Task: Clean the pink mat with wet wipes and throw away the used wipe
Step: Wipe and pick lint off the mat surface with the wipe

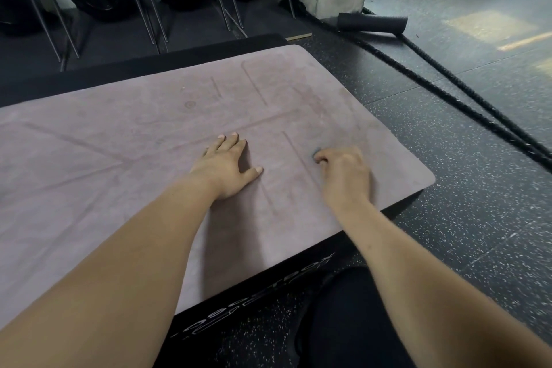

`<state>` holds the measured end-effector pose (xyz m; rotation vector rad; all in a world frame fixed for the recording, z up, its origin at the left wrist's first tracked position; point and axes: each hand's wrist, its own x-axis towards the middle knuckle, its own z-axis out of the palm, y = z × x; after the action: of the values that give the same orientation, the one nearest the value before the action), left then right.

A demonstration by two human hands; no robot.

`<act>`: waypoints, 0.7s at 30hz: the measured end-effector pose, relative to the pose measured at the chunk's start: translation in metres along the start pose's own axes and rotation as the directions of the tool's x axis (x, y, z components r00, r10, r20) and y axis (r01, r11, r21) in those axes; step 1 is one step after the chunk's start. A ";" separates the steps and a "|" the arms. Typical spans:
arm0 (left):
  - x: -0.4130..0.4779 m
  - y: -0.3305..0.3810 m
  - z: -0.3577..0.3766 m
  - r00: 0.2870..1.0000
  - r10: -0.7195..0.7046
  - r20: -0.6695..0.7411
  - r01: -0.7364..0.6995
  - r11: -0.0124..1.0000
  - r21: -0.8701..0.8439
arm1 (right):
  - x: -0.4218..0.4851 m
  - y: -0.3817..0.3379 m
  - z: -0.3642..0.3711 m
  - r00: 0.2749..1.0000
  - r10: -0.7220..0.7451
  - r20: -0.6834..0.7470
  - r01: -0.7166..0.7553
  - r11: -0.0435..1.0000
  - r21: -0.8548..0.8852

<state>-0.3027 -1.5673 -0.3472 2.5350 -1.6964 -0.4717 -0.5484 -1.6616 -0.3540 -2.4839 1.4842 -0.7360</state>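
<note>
So here the mat (149, 158) was lying flat on a black pad (268, 302), with its near right corner close to the pad's edge. The left hand (227, 164) was planted flat on the mat, fingers straight and a bit spread, holding nothing. The right hand (343, 173) sat just beside it toward that corner, fingers curled under. Only a small bluish scrap poked out at the fingertips. I'd guess that was the wipe (316, 155), balled up tight, but most of it was hidden, so I can't swear to it.

What could go wrong, imo:

- A wipe bunched that small only touches a sliver of mat per pass. That's easy streaks and missed patches, and there was a lot of mat off to the left and at the far end.
- With the fingers curled like that, nails or knuckles could drag on the surface instead of the wipe.
- A hard scrub toward the corner could slide or ruck the mat on the pad. The flat left hand looked like the only thing bracing it, so lifting it early would be the cause.
- No bin was in view. The used wipe could just end up dropped on the floor (478, 218).
- The ropes (448, 92) ran along the floor to the right of the mat, so getting up to find a bin was a trip risk.
</note>
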 end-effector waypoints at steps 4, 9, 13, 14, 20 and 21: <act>-0.007 0.005 0.002 0.999 -0.011 -0.042 0.012 1.000 0.017 | -0.065 -0.068 0.013 0.983 -0.183 0.027 0.176 0.971 0.164; -0.022 0.019 0.016 0.981 0.017 -0.196 -0.017 1.000 0.003 | -0.093 -0.073 0.004 0.928 -0.365 0.072 0.334 0.903 0.271; -0.030 0.027 0.022 0.996 0.024 -0.087 -0.025 1.000 -0.014 | -0.053 -0.017 -0.017 0.979 -0.180 0.093 0.176 0.983 0.051; -0.030 0.027 0.020 0.998 0.024 -0.056 -0.025 1.000 -0.008 | -0.040 0.002 -0.023 0.991 -0.095 0.089 0.096 0.995 -0.003; -0.026 0.026 0.014 1.000 0.017 0.002 -0.017 1.000 -0.003 | -0.041 -0.007 -0.021 0.993 0.117 0.013 -0.117 0.992 -0.053; -0.026 0.026 0.015 1.000 0.015 0.001 -0.015 1.000 0.001 | -0.054 -0.027 -0.017 0.996 0.090 0.023 -0.090 0.996 -0.006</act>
<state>-0.3389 -1.5521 -0.3501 2.5211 -1.7144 -0.4713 -0.5561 -1.5996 -0.3474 -2.4030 1.5799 -0.6865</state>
